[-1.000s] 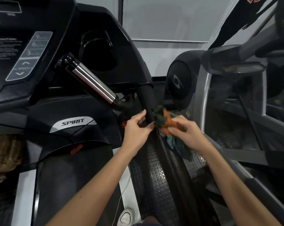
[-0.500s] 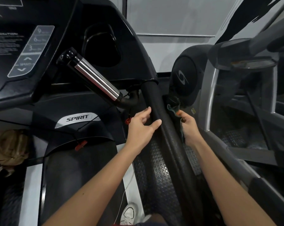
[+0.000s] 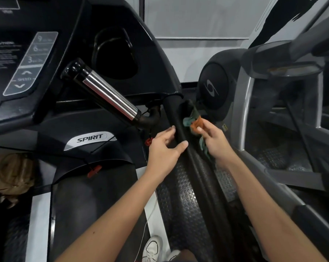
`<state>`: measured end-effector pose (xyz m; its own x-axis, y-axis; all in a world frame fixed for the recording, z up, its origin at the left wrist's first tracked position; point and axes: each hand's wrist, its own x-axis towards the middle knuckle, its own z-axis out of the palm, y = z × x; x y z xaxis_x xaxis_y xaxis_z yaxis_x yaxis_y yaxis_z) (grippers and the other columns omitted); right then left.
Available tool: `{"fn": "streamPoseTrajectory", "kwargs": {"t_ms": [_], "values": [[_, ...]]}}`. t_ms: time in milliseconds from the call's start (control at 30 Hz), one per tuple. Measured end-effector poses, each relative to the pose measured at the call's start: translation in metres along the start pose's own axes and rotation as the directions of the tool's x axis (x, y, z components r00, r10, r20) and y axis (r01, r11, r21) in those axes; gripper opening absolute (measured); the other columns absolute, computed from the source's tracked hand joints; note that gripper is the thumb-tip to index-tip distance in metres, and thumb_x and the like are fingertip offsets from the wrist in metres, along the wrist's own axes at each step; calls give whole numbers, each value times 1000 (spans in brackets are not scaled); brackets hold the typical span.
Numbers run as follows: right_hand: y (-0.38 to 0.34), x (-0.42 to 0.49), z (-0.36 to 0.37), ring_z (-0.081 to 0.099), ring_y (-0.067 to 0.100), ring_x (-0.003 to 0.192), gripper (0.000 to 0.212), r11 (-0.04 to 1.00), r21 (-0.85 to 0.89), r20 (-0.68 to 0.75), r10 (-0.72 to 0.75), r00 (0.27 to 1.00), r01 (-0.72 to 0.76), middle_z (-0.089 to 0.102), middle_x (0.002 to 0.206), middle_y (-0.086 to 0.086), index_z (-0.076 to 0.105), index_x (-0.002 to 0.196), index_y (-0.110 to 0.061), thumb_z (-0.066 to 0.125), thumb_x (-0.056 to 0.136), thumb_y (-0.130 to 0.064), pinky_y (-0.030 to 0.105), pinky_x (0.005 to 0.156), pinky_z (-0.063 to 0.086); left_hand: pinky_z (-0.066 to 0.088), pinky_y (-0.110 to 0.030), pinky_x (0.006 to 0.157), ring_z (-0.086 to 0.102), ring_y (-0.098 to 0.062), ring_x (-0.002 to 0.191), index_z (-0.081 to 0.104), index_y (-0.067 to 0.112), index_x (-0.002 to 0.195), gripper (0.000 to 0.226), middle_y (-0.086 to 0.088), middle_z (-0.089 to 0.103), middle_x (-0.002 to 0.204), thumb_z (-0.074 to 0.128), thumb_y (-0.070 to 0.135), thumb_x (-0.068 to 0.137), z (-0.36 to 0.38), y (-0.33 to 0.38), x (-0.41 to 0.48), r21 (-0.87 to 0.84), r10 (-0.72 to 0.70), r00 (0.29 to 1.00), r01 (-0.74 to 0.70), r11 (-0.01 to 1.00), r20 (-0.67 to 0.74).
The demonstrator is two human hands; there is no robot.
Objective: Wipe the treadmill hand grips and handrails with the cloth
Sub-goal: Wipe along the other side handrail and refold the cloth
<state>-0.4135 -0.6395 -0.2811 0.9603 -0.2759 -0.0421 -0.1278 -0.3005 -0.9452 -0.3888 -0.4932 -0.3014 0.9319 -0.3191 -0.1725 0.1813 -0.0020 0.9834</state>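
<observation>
Rubber flooring (image 3: pixel 188 197) backs handrail (image 3: pixel 176 118); right hand (image 3: pixel 215 141) pinches cloth (image 3: pixel 194 122), left hand (image 3: pixel 163 150) opposite.

On the treadmill (image 3: pixel 110 159), the badge (image 3: pixel 90 140) reads SPIRIT, the console (image 3: pixel 2 59) CAUTION, the keypad (image 3: pixel 32 61) 9, 6, 3 and SPEED.

The handrail (image 3: pixel 176 118) runs down from the console (image 3: pixel 27 59). Left of the handrail are the hand grip (image 3: pixel 110 97) and the left hand (image 3: pixel 164 148), thumb on the rail. Just right of it is the cloth (image 3: pixel 194 121), pinched by the right hand (image 3: pixel 214 142); a neighbouring machine (image 3: pixel 212 87) stands farther right.
</observation>
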Motion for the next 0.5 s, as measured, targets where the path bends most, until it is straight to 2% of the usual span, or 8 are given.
{"fn": "streamPoseTrajectory", "kwargs": {"t_ms": [33, 100, 167, 200, 267, 333, 433, 500], "values": [[3, 2, 0, 62, 8, 99, 31, 986, 141, 19, 86, 996, -88, 67, 106, -3, 59, 114, -20, 45, 94, -1, 19, 89, 49, 44, -39, 103, 47, -8, 122, 48, 13, 134, 61, 4, 45, 140, 72, 10, 79, 0, 0, 0, -4, -12, 1000, 12, 1000, 1], [7, 0, 3, 69, 9, 77, 27, 885, 396, 57, 244, 968, -246, 73, 85, -5, 63, 103, -23, 47, 93, -3, 23, 72, 56, 45, -41, 102, 46, -8, 122, 47, 14, 135, 62, 5, 44, 141, 73, 10, 79, -1, 1, -1, -11, -29, 1000, 29, 1000, 3], [10, -6, 5, 67, 9, 60, 20, 806, 498, 36, 350, 936, -320, 72, 68, -2, 62, 94, -18, 47, 92, -5, 22, 59, 56, 45, -42, 102, 47, -10, 123, 47, 14, 135, 62, 5, 44, 140, 73, 10, 79, -1, 2, -3, -16, -35, 999, 35, 999, 0], [12, -10, 5, 67, 9, 57, 18, 800, 497, 27, 373, 927, -336, 71, 66, -1, 61, 92, -15, 48, 91, -4, 22, 57, 56, 45, -42, 102, 47, -10, 123, 47, 13, 135, 62, 4, 44, 140, 73, 10, 79, -1, 2, -3, -15, -36, 999, 36, 999, -2], [16, -17, 2, 68, 13, 67, 15, 858, 409, 12, 333, 943, -309, 72, 78, 5, 64, 95, -13, 54, 88, -3, 26, 66, 57, 44, -42, 103, 47, -11, 123, 46, 13, 135, 62, 3, 44, 140, 73, 10, 79, -1, 4, -3, -1, -36, 999, 36, 999, 0], [20, -27, -6, 67, 15, 85, 21, 949, 233, -3, 220, 975, -214, 71, 95, 5, 66, 103, -13, 58, 86, -2, 31, 80, 55, 44, -42, 103, 46, -11, 124, 46, 13, 135, 62, 4, 44, 141, 73, 10, 79, -1, 5, -3, 5, -34, 999, 34, 999, 4], [14, -34, -13, 64, 6, 93, 24, 999, -6, -49, 46, 998, -46, 69, 98, -5, 66, 100, -15, 55, 89, 3, 21, 87, 50, 43, -39, 104, 47, -10, 124, 47, 12, 135, 62, 3, 45, 140, 73, 10, 79, -2, 5, -2, 10, -29, 999, 29, 1000, 17], [3, -27, -9, 59, 10, 97, 26, 993, -106, -23, -46, 999, 44, 61, 104, 3, 62, 106, -15, 54, 89, 2, 21, 91, 45, 44, -36, 104, 51, -9, 121, 50, 12, 133, 60, 1, 49, 138, 74, 9, 78, -3, 5, 0, 36, -7, 1000, 7, 999, 18]]}}
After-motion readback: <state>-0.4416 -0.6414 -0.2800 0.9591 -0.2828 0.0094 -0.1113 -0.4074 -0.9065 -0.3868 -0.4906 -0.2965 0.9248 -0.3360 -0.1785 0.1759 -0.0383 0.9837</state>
